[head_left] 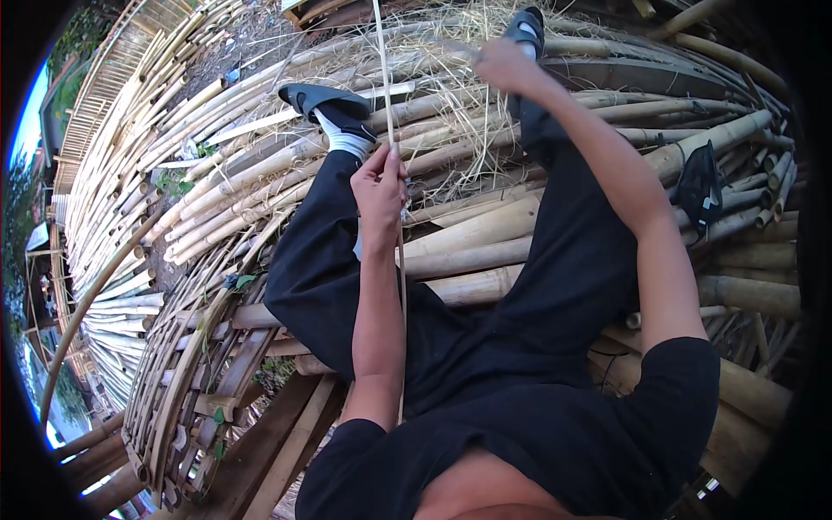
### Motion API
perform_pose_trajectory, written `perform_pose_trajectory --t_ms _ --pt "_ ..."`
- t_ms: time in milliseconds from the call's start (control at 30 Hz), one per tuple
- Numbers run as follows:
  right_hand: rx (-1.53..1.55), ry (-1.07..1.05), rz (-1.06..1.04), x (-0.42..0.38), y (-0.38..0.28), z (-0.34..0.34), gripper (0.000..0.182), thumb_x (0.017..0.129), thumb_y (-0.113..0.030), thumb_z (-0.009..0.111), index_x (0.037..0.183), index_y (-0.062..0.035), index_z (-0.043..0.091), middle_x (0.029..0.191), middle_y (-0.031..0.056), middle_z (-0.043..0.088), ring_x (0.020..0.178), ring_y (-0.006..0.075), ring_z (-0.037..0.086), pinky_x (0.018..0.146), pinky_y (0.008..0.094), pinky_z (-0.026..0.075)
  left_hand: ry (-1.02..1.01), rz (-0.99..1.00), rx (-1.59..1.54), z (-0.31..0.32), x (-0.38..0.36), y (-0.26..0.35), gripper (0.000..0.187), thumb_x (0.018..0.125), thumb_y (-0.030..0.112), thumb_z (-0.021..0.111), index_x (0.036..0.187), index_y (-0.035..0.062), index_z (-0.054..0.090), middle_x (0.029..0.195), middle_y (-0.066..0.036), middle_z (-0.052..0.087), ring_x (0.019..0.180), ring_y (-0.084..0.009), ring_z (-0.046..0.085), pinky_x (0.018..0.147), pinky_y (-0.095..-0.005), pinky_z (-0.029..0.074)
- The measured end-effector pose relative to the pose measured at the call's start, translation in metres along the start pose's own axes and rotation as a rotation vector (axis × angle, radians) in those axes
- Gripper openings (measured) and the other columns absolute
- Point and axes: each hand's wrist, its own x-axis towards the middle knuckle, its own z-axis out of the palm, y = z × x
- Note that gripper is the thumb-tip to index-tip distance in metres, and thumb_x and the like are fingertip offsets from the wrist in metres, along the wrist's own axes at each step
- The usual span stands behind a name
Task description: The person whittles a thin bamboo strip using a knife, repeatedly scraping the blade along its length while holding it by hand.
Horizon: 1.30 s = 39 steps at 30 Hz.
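My left hand (380, 186) is closed around a long, thin bamboo strip (386, 78). The strip runs up past my foot to the top of the view, and its lower part passes along my left forearm. Stretched out farther forward, my right hand (510, 68) is curled and smeared by motion. A faint greyish streak reaches left from its fingers, too blurred to name. Below and left of that hand lies a heap of pale shavings (468, 113), spread over bamboo poles (485, 230) between my legs.
Many bamboo poles (251, 173) lie in rows at the left and under my feet. A woven bamboo piece (186, 373) stands at the lower left. A dark object (698, 186) rests on poles at the right. My sandalled feet (325, 102) are on the pile.
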Motion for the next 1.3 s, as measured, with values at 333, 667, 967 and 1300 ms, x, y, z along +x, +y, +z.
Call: perform_pose_trajectory --t_ms 333,667,967,1300 --pt "0.015 -0.263 -0.178 -0.065 -0.079 0.059 0.027 0.071 -0.018 0.056 0.081 0.0053 0.064 0.080 0.0255 0.064 0.079 0.0378 0.065 0.074 0.0449 0.052 0.084 0.188 0.350 0.018 0.000 -0.010 0.016 0.088 0.009 0.059 0.087 -0.0031 0.069 0.058 0.002 0.053 0.048 -0.0029 0.043 0.043 -0.0231 0.031" --pt "-0.092 -0.107 -0.110 -0.033 -0.065 0.071 0.024 0.066 -0.019 0.060 0.074 0.0028 0.066 0.075 0.0234 0.065 0.075 0.0377 0.065 0.069 0.0434 0.053 0.161 0.287 0.576 0.013 0.016 -0.020 0.017 0.086 0.010 0.060 0.087 -0.0059 0.066 0.055 -0.005 0.055 0.049 -0.0054 0.043 0.045 -0.0264 0.033" --pt "-0.086 0.295 0.295 0.027 0.064 0.000 0.042 0.082 -0.040 0.059 0.090 0.0003 0.069 0.087 0.0196 0.068 0.082 0.0347 0.066 0.072 0.0418 0.052 0.129 0.102 0.327 -0.018 -0.014 -0.003 0.023 0.092 0.012 0.058 0.110 -0.0004 0.065 0.059 0.003 0.051 0.044 -0.0006 0.040 0.040 -0.0169 0.029" --pt "0.738 0.020 -0.143 -0.040 -0.068 0.078 0.036 0.084 -0.037 0.067 0.086 -0.0019 0.068 0.055 -0.0001 0.051 0.047 0.0078 0.043 0.045 0.0282 0.034 -0.032 -0.046 0.117 0.019 -0.010 0.000 0.026 0.093 0.016 0.057 0.112 -0.0012 0.062 0.066 0.000 0.056 0.041 -0.0024 0.042 0.036 -0.0181 0.030"
